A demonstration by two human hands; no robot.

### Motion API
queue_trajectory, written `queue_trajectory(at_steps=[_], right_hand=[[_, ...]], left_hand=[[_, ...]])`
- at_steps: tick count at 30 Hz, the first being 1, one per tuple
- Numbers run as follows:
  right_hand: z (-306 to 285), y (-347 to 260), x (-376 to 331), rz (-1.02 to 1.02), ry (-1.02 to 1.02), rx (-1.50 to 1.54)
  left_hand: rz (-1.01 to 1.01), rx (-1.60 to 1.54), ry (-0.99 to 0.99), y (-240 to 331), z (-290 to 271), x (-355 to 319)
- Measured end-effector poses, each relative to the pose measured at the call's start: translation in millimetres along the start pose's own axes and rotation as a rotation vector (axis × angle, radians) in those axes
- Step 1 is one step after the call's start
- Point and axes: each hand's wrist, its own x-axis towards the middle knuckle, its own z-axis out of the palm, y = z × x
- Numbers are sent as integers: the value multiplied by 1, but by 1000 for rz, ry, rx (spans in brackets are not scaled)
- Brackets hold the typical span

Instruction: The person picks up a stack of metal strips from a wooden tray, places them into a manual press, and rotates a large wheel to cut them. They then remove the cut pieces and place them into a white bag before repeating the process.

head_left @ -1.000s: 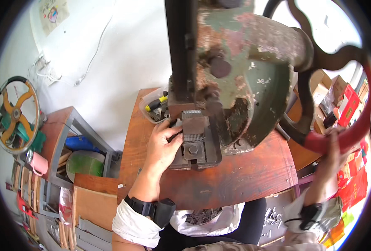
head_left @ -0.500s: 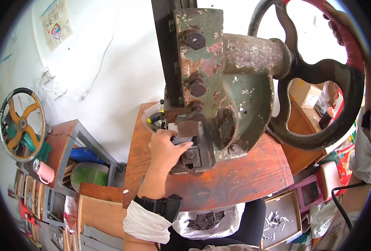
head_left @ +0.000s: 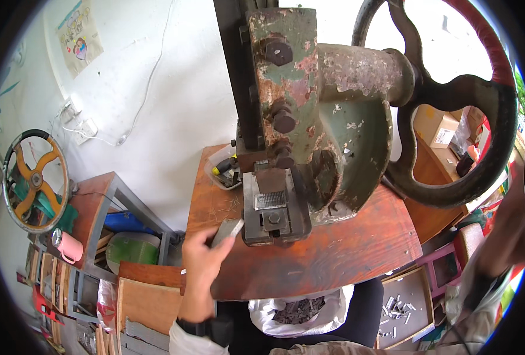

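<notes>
My left hand (head_left: pixel 202 263) has closed on a small flat grey metal piece (head_left: pixel 227 232), pinched between thumb and fingers just left of the press's die block (head_left: pixel 276 228). A shiny ribbed strip (head_left: pixel 270 200) shows on the die block beneath the ram of the green, paint-worn hand press (head_left: pixel 286 89). The press's large dark handwheel (head_left: pixel 499 148) has red wrapping on part of its rim. At the right edge, below the wheel's rim, my right hand (head_left: pixel 511 210) is smeared by motion and its fingers cannot be made out.
A plastic box (head_left: pixel 224 165) with a yellow-black tool stands behind the die block on the wooden bench (head_left: pixel 345 254). In my lap lies a white sack (head_left: pixel 262 322) of dark metal pieces. A tray (head_left: pixel 407 322) holds loose light pieces. A pink mug (head_left: pixel 68 247) stands at left.
My left hand has drawn back from the die block toward me and left, with a flat metal piece in it. My right hand has let go of the wheel's red rim and come down.
</notes>
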Motion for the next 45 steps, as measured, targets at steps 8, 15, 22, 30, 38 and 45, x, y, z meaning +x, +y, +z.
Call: queue_trajectory(at_steps=[8,15,22,30,38,45], right_hand=[[150,-154,-157,572,-713,810],[209,-192,-119,351,-818,680],[213,-186,-142,439,-785,642],[206,-171,-149,670,-675,787],[196,-167,-159,871,-496,827],[193,-166,-160,849,-472,844]], left_hand=[[465,519,-220,-35,24,-70],[284,402,-151,-41,27,-77],[187,375,-222,-41,23,-78],[404,561,-204,-35,31,-77],[556,932,-199,-32,57,-73],[-495,-825,-296,-20,17,-105]])
